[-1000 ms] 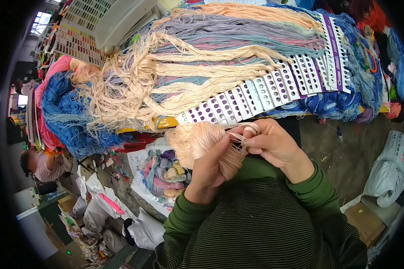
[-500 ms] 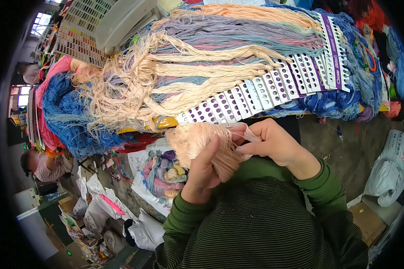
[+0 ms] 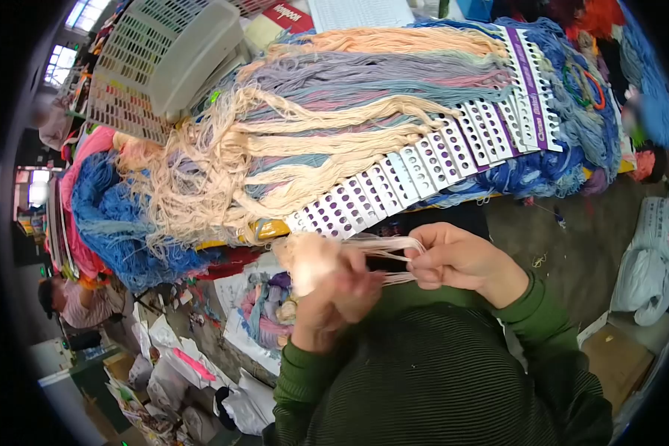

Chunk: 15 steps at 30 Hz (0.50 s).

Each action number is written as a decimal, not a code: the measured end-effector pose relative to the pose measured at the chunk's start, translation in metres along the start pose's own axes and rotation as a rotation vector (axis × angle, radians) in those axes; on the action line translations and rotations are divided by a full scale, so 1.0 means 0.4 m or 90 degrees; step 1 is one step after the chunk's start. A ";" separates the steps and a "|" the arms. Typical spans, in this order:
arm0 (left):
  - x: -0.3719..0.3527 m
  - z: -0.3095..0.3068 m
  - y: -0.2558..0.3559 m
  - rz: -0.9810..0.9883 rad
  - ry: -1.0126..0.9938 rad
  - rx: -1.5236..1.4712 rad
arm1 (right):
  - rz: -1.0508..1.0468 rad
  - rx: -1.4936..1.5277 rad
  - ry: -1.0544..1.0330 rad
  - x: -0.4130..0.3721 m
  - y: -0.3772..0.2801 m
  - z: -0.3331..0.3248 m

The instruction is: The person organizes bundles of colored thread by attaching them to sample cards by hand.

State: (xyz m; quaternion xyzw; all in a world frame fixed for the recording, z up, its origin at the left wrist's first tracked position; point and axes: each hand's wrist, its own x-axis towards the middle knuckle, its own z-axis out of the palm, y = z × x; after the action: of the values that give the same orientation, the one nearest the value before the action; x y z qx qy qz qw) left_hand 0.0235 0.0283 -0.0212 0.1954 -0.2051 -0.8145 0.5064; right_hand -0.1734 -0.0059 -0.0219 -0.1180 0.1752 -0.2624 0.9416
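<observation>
Two hands are held close together, low in the head view. The left hand (image 3: 334,293), blurred, is closed around a peach thread bundle (image 3: 308,256). The right hand (image 3: 461,260) is pinched shut on strands (image 3: 383,244) of that bundle, which are stretched between both hands. Just above, punched thread cards (image 3: 424,167) are fanned along the table edge, with pale skeins (image 3: 275,149) hung from them. A plastic basket (image 3: 163,59) is seen upper left.

Dark-striped green sweater (image 3: 438,372) with ribbed cuffs (image 3: 537,311).
</observation>
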 end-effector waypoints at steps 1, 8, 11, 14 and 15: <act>-0.007 0.013 0.006 0.026 0.054 -0.024 | 0.022 -0.017 -0.001 -0.012 -0.007 -0.002; 0.072 0.011 0.092 -0.318 0.044 0.354 | -0.003 -0.866 0.146 -0.108 -0.127 0.094; 0.041 -0.048 0.125 -0.052 0.187 0.076 | -0.196 -0.617 0.023 -0.133 -0.161 0.113; -0.079 -0.289 0.240 0.152 0.301 0.220 | -0.344 -0.158 0.000 -0.183 -0.209 0.111; -0.180 -0.448 0.296 0.217 0.334 0.584 | -0.398 -0.100 -0.058 -0.209 -0.242 0.087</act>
State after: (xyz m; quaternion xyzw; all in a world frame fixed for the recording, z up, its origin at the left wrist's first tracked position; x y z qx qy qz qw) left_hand 0.2357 0.0212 -0.1007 0.5559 -0.4344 -0.4727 0.5279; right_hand -0.2707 -0.0373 0.0626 -0.2500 0.1080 -0.5188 0.8104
